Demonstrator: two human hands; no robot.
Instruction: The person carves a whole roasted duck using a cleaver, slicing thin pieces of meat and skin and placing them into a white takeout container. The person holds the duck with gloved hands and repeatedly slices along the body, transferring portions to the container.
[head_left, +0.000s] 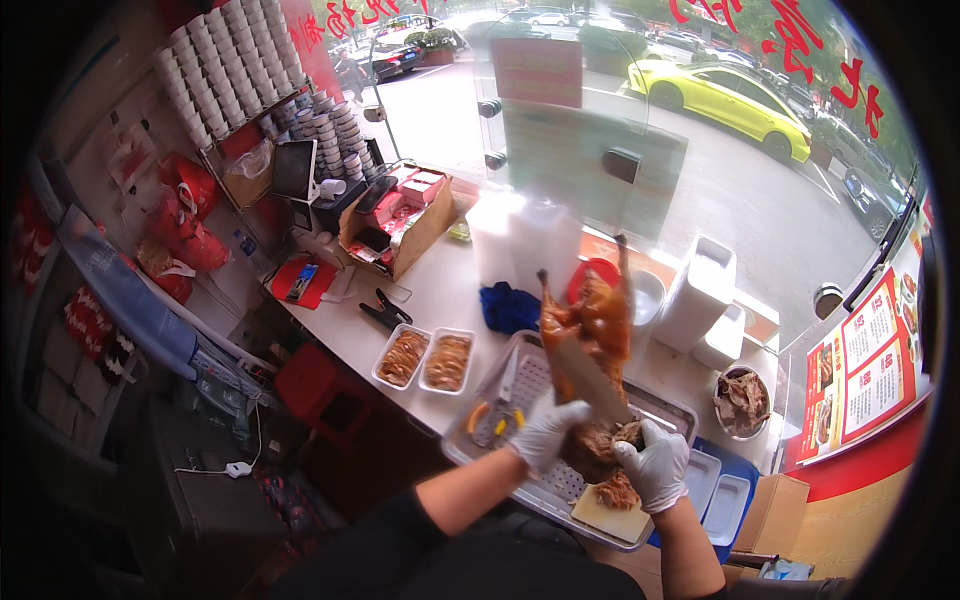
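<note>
My gloved left hand (553, 435) is closed around the lower part of a roast duck (587, 322), whose legs point away from me. A cleaver-like broad blade (596, 381) lies across the duck between my hands; its handle is hidden. At the duck's torn, meaty end, my gloved right hand (654, 463) grips a piece of meat or carcass (628, 435). Below them, shredded meat (618, 491) sits on a small cutting board (611, 517) at the near edge of a perforated metal tray (551, 491). Scissors with orange handles (478, 417) lie in the tray.
Two white containers of sliced meat (403, 357) stand left, near a blue cloth (511, 307). A bowl of bones and scraps (741, 403) is right, beside stacked white containers (696, 292). Empty white trays (726, 510) lie near my right forearm. A cardboard box (397, 225) stands farther back.
</note>
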